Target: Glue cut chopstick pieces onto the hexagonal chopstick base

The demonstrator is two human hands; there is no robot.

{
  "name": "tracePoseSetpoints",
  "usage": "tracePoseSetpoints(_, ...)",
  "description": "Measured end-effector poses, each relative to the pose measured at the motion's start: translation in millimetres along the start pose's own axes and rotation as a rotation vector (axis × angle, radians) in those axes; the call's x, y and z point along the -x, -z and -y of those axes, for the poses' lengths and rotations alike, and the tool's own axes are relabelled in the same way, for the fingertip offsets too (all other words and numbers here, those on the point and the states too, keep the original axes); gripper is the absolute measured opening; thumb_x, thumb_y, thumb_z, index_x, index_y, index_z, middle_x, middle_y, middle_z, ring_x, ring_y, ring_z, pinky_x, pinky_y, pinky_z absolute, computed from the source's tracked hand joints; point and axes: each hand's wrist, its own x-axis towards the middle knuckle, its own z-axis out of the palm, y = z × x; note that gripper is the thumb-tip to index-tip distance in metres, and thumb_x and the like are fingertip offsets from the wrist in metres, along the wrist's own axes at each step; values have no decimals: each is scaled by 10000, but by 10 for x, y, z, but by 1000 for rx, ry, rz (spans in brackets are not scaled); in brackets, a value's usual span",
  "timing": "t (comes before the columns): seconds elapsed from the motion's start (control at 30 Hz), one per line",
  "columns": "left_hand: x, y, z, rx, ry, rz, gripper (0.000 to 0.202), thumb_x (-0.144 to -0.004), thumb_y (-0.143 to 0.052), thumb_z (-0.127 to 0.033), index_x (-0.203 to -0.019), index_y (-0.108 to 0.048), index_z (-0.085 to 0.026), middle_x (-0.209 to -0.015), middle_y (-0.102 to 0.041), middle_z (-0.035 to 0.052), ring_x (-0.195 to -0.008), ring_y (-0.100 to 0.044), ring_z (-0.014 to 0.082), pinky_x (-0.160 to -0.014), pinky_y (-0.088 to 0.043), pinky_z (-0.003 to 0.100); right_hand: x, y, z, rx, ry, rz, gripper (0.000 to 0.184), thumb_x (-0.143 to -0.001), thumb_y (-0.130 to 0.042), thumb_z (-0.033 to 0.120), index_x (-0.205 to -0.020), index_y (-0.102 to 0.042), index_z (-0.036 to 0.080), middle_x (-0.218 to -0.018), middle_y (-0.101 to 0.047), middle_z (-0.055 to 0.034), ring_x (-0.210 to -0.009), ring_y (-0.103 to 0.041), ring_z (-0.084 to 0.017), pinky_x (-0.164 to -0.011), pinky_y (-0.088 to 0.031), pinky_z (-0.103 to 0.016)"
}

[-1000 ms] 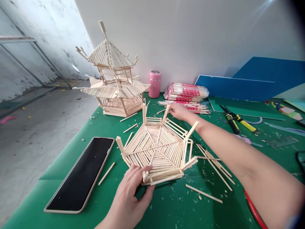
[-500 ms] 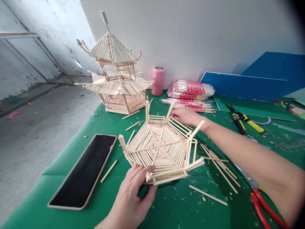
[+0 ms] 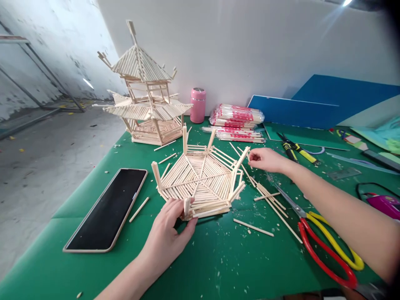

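A hexagonal base of wooden sticks (image 3: 175, 183), with short posts rising at its corners and low rails along several sides, rests on the green table. My left hand (image 3: 170, 225) is closed on its near corner, thumb and fingers around the foot of the post there. My right hand (image 3: 265, 160) is beside the base's right-hand post (image 3: 240, 160), fingers curled together; whatever they hold is hidden. Loose thin sticks (image 3: 273, 200) lie below that hand. Red-and-yellow-handled scissors (image 3: 325, 246) lie under my right forearm.
A stick pagoda (image 3: 151, 110) stands at the back left, near a pink bottle (image 3: 198, 106) and wrapped bundles of sticks (image 3: 236, 118). A phone (image 3: 108, 208) lies at left. Yellow-black pliers (image 3: 296, 150), blue boards (image 3: 293, 110) and a magenta tool (image 3: 386, 204) are at right.
My right hand has drawn back from the base's far right side to a spot beside the right-hand post. My left hand keeps its hold on the near corner. The camera view has shifted.
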Motion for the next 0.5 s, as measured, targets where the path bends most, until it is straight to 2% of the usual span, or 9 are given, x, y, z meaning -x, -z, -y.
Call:
tracePoseSetpoints(0.1,11,-4,-3,25,27,4,234,-764,-534,-205,-996,-525,-171,-876,-629,74,-843,-594,212,-718,-489,322,130,-16,-26,-255,-30,-161,193,-825,-507,278,-939,-529,123,-745,-588,-3,-598,-553,-91,-526,-445,-219)
tracePoseSetpoints(0.17,17,13,-7,58,56,12,284,-758,-557,-241,-1028,-509,-168,-925,-611,85,-869,-578,214,-735,-480,323,221,-36,-27,-404,-55,-261,216,-803,-498,330,-886,-528,132,-691,-580,-4,-533,-526,-81,-451,-391,-189)
tracePoseSetpoints(0.27,34,87,-13,136,74,-17,398,-773,-538,-303,-1135,-452,-163,-1008,-565,102,-882,-546,212,-749,-464,332,404,-48,7,-569,-69,-351,287,-762,-507,434,-743,-536,149,-646,-565,-8,-512,-511,-81,-425,-364,-182)
tracePoseSetpoints(0.37,83,201,-52,182,30,-210,405,-826,-422,-292,-1212,-405,-173,-1020,-524,100,-848,-520,204,-727,-450,345,676,-46,123,-665,-37,-383,292,-758,-514,456,-738,-557,168,-621,-533,14,-512,-481,-71,-447,-380,-176)
tracePoseSetpoints(0.43,139,259,-143,128,-27,-388,362,-813,-432,-221,-1173,-452,-189,-1022,-509,94,-845,-515,202,-716,-446,338,901,-65,265,-693,4,-354,265,-758,-534,436,-748,-586,176,-621,-531,17,-523,-473,-70,-468,-398,-174)
tracePoseSetpoints(0.47,172,271,-215,85,-108,-447,360,-781,-473,-173,-1141,-476,-192,-1031,-512,96,-860,-520,208,-706,-450,327,1018,-88,353,-699,26,-312,249,-753,-556,421,-746,-604,176,-645,-557,4,-553,-495,-79,-498,-421,-180)
tracePoseSetpoints(0.5,207,267,-304,57,-177,-413,349,-746,-519,-136,-1090,-510,-191,-1006,-529,93,-862,-530,210,-707,-457,318,1132,-120,451,-701,53,-251,235,-746,-577,407,-742,-617,175,-646,-578,-5,-562,-514,-87,-506,-434,-185)
